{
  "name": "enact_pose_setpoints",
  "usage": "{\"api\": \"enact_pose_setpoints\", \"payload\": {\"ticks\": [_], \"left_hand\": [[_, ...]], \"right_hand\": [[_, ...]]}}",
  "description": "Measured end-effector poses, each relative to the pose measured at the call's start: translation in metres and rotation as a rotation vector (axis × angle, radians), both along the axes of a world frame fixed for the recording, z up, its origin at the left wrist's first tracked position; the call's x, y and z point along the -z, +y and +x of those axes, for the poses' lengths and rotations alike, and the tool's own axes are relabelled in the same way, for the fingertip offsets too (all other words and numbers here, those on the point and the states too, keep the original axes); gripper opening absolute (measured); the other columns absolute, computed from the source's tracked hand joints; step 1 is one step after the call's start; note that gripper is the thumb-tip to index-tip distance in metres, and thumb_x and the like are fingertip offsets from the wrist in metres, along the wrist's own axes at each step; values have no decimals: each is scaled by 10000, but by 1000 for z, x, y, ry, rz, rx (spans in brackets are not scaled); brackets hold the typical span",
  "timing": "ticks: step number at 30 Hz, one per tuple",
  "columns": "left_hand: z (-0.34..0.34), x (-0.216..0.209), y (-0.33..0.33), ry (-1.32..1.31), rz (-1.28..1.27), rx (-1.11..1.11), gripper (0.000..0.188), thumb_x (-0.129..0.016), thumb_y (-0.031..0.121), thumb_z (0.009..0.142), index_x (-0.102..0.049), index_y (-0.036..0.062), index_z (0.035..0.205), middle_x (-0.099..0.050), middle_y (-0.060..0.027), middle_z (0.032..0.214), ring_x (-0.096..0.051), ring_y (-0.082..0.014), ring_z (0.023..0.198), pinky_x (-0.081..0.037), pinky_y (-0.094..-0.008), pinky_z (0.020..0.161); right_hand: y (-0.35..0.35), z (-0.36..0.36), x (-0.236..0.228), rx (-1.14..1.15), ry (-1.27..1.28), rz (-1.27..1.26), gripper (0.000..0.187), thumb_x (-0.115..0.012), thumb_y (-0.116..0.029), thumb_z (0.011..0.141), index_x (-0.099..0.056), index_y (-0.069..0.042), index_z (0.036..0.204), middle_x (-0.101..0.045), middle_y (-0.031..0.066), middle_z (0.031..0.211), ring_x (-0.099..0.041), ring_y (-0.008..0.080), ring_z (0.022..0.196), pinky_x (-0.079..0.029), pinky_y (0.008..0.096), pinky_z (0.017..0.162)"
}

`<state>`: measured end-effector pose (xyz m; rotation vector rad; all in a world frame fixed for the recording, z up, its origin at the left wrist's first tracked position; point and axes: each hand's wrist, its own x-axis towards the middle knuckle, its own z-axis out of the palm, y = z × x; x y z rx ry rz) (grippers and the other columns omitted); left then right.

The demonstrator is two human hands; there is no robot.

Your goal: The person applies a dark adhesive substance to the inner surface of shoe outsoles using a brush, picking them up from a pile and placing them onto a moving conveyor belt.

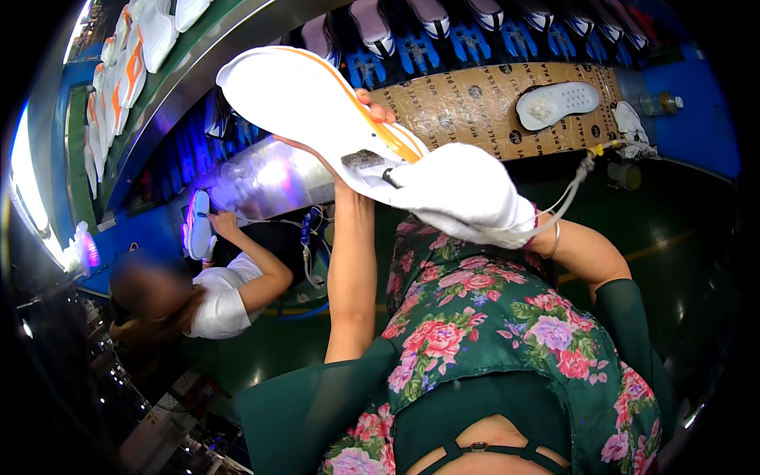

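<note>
While the left hand (366, 131) grips one white shoe sole (305, 103) from beneath — fingers curled over its orange-striped edge — the gloved right hand (467, 194) closes on one small brush (366, 161), pressed to the sole's near end; a second sole (556, 103) lies on the cardboard-covered surface (467, 107), well apart.

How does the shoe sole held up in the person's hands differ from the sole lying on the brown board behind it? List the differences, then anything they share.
The held sole is lifted and tilted, gripped by the bare left hand and the white-gloved right hand; the lying sole rests on the brown board, untouched. The held sole has an orange stripe along its edge; the lying sole shows none. The held sole looks larger, being nearer the camera. Both are white and sole-shaped.
</note>
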<state>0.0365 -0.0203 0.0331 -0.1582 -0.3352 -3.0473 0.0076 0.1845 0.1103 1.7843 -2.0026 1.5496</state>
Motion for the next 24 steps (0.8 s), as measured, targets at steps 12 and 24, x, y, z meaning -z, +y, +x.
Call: {"api": "enact_pose_setpoints", "payload": {"ticks": [12, 24], "left_hand": [[-9, -8, -15, -105, -233, 120, 1202, -445, 1009, 621, -475, 38, 1329, -592, -188, 1052, -583, -315, 805, -473, -412, 761], [-22, -15, -21, -140, -226, 448, 1171, -349, 948, 741, -354, 67, 1513, -622, -274, 1219, -716, -405, 900, -638, -530, 674]], "right_hand": [[4, 10, 12, -52, 27, 2, 305, -789, -108, 771, -738, -116, 1071, -744, 81, 999, -715, 241, 844, -566, 360, 708], [0, 20, 11, -160, -57, 72, 286, -790, -114, 761, -737, -145, 1040, -738, 66, 959, -698, 251, 772, -558, 372, 651]]}}
